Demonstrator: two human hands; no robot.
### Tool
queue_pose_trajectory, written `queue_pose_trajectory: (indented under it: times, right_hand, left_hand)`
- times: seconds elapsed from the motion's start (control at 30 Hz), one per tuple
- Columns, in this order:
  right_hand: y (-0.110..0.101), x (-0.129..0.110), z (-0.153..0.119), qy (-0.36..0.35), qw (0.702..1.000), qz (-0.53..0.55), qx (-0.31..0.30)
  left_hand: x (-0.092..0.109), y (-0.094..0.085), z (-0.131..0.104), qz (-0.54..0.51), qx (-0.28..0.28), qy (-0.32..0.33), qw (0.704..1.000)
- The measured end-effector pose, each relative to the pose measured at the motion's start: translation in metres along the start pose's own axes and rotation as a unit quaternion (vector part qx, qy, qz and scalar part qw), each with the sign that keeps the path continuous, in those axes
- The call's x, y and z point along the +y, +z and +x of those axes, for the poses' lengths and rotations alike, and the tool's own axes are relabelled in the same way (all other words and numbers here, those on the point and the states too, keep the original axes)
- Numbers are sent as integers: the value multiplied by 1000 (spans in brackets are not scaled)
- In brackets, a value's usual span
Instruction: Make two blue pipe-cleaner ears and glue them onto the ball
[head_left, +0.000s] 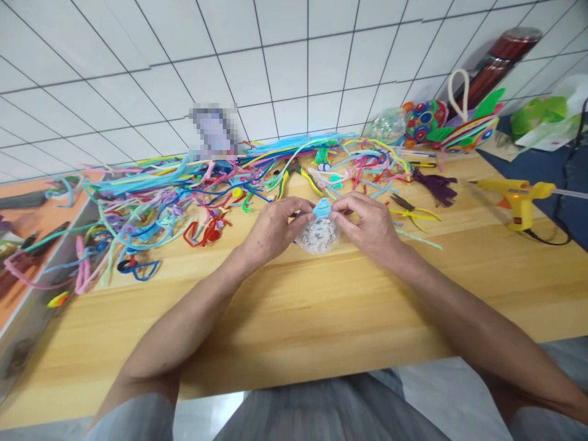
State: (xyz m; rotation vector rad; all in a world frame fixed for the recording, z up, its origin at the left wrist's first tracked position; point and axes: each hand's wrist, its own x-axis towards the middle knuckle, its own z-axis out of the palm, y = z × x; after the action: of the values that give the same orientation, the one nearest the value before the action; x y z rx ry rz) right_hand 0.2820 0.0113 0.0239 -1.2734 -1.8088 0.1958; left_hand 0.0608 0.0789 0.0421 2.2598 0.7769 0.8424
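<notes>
Between my hands, a clear round ball with small coloured bits inside rests at the wooden table. A light blue piece, seemingly of coiled pipe cleaner, sits at the ball's far end. My left hand pinches the left side of that blue piece with thumb and forefinger. From the right, my right hand pinches its other side. The fingertips hide where the blue piece meets the ball. Just beyond my hands lie pliers with yellow-green handles.
Tangled pipe cleaners spread along the tiled wall. Yellow-handled pliers, a purple tassel and a yellow glue gun with its cord lie to the right. Behind them are a colourful fish-shaped craft and a red flask.
</notes>
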Motion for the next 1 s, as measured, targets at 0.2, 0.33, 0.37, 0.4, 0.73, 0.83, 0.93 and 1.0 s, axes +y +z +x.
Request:
queue_pose_trajectory:
  times: [0.2,0.33,0.37,0.4,0.73,0.83,0.93,1.0]
  right_hand:
    - [-6,-1,2,24,999,11,-19]
    - [-9,-1,2,29,999,18,-27]
    - [-9,-2,2,29,999,19,-27]
    - [-9,-2,2,29,999,20,-27]
    - [-6,-2,-2,17,999,14,-35]
    - [-8,-3,0,23,998,28,-42]
    - [-10,-4,1,26,998,38,-47]
    - [-11,-4,2,31,997,42,-49]
  left_hand:
    - [0,0,0,0,-5,16,1000]
    - [1,1,-2,-5,0,22,1000]
    - [1,2,-2,-6,-1,23,1000]
    - [1,2,-2,-7,-2,24,1000]
    - [6,0,-1,3,-17,-18,1000]
    - [6,1,-2,-3,-14,-20,1000]
    - [5,0,-2,-20,-21,-12,1000]
    - [5,0,-2,-29,-20,-7,999]
